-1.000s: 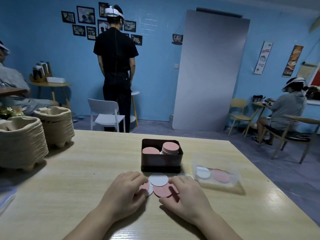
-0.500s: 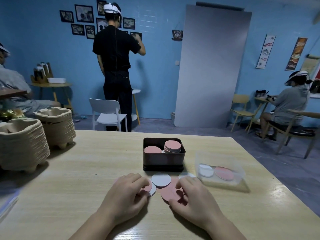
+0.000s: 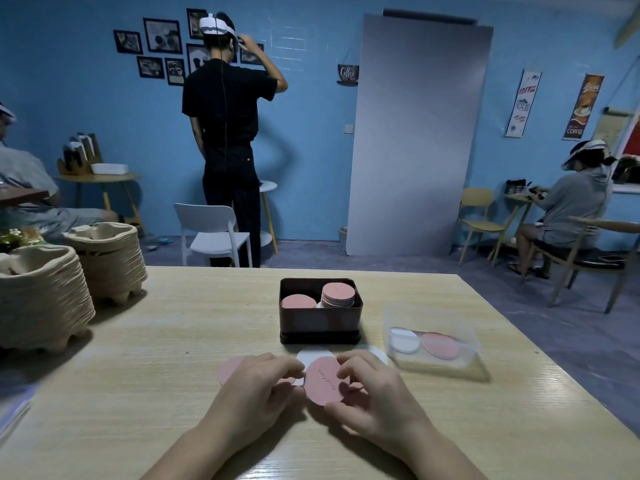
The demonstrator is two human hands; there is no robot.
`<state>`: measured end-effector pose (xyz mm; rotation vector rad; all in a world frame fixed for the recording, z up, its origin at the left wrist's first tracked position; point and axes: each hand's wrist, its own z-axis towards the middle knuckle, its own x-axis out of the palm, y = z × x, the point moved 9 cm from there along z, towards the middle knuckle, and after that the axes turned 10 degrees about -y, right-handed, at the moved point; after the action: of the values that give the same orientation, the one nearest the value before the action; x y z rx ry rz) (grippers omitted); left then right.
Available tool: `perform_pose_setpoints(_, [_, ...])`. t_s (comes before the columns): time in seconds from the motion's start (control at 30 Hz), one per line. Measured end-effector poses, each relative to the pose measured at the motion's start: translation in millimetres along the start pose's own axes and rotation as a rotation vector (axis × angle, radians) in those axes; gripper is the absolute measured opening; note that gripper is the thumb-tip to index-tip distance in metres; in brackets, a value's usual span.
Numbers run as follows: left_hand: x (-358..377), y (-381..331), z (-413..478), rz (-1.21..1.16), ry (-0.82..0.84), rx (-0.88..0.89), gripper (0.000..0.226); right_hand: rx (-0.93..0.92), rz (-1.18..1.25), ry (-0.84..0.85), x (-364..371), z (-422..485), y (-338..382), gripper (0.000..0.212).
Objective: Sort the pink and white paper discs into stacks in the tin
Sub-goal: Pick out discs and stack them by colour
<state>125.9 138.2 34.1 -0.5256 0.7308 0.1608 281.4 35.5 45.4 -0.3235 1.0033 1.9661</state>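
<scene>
A dark tin (image 3: pixel 320 325) stands mid-table with a low pink stack (image 3: pixel 298 301) at left and a taller pink-topped stack (image 3: pixel 338 294) at right. Just in front of it lie loose discs: a white disc (image 3: pixel 313 355), another white disc (image 3: pixel 375 353) at right, and a pink disc (image 3: pixel 229 368) at left. My right hand (image 3: pixel 377 400) pinches a pink disc (image 3: pixel 322 381) between thumb and fingers, tilted up off the table. My left hand (image 3: pixel 258 393) rests curled over the left discs, fingertips touching their edges; what lies under it is hidden.
A clear plastic box (image 3: pixel 433 341) right of the tin holds one white and one pink disc. Two stacks of pulp trays (image 3: pixel 45 292) stand at the table's left edge. A white chair (image 3: pixel 214 233) and a standing person are beyond the far edge.
My right hand has lifted a pink disc up on its edge from the pile. My left hand stays over the left discs. The standing person has raised an arm to the headset.
</scene>
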Motion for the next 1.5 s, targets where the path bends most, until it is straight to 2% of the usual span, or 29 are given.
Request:
perform_pose_setpoints(0.17, [5.5,0.6,2.0,-0.083,0.001,-0.049,0.044,0.022,0.044,-0.019,1.2,-0.4,-5.6,0.029])
perform_pose_setpoints(0.37, [10.6,-7.1,3.5,-0.026,-0.007,0.039,0.031,-0.035,-0.075,0.034,10.5,2.2,-9.7,0.038])
perform_pose_setpoints(0.53, [8.8,-6.6,7.1,0.009,-0.067,0.027,0.018,-0.011,-0.117,0.055,4.8,3.6,-17.0,0.044])
perform_pose_setpoints(0.63, [10.2,-9.2,13.2,0.146,-0.076,0.004,0.029,0.0,-0.157,0.067,-6.2,4.9,-24.5,0.048])
perform_pose_setpoints(0.83, [31.4,1.4,26.1,0.366,0.087,-0.221,0.055,0.059,-0.186,0.064,-21.2,-2.3,-40.5,0.051])
perform_pose_setpoints(0.97, [37.4,5.6,30.8,0.341,0.067,-0.266,0.05,0.085,-0.199,0.064,-21.6,-3.4,-41.4,0.051])
perform_pose_setpoints(1.07, [34.7,5.6,33.0,0.322,0.049,-0.242,0.044,0.103,-0.186,0.061,-22.3,-3.6,-42.1,0.05])
perform_pose_setpoints(1.3, [9.8,2.9,19.7,0.168,-0.05,-0.168,0.047,0.134,-0.178,0.026,-26.4,-4.2,-43.9,0.046])
perform_pose_setpoints(1.4, [-2.1,0.9,10.9,0.113,-0.073,-0.095,0.048,0.146,-0.181,0.043,-19.3,-1.6,-41.7,0.055])
perform_pose_setpoints(1.5, [-6.8,-2.6,7.1,0.102,-0.066,-0.03,0.051,0.15,-0.149,0.094,-1.2,3.1,-32.7,0.074])
